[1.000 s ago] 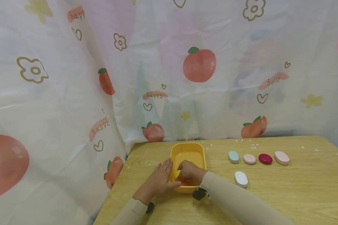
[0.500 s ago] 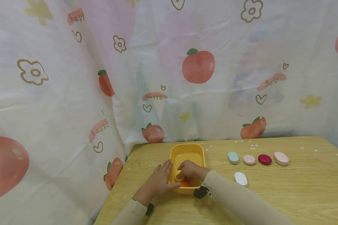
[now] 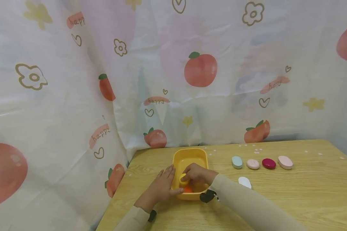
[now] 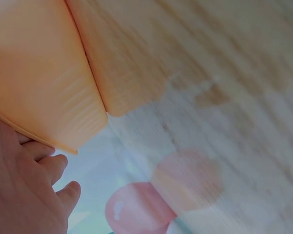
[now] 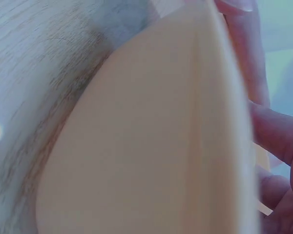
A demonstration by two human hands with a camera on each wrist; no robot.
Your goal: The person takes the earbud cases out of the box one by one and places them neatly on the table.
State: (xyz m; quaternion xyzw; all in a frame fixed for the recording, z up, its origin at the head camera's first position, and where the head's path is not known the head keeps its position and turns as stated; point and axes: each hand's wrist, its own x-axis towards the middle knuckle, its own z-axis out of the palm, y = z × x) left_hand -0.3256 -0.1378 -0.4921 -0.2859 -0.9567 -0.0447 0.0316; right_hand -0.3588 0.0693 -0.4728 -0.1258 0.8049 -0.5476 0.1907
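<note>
In the head view a yellow-orange plastic basin [image 3: 190,152] sits on the table. My left hand [image 3: 159,189] rests along its left side and near corner, with fingers extended. In the left wrist view, the left fingertips [image 4: 58,165] touch the basin's rim. Inside the basin, my right hand [image 3: 197,174] pinches a small rounded yellow piece [image 3: 183,180], whose exact kind I cannot tell. An orange-red piece [image 3: 188,190] lies below it near the basin's front wall, partly hidden. The right wrist view shows mostly the basin's outer wall [image 5: 136,136], which hides the yellow piece.
Right of the basin, an uneven row of oval soap-like pieces holds a pale blue one [image 3: 236,162], a light pink one [image 3: 253,164], a crimson one [image 3: 269,163] and another pink one [image 3: 285,162]. A white one [image 3: 244,183] lies nearer. A printed curtain [image 3: 173,70] hangs behind.
The right hand shifts slightly within the basin, and more of the yellow and orange-red pieces shows. The left hand stays at the basin's side. The head view has turned a little.
</note>
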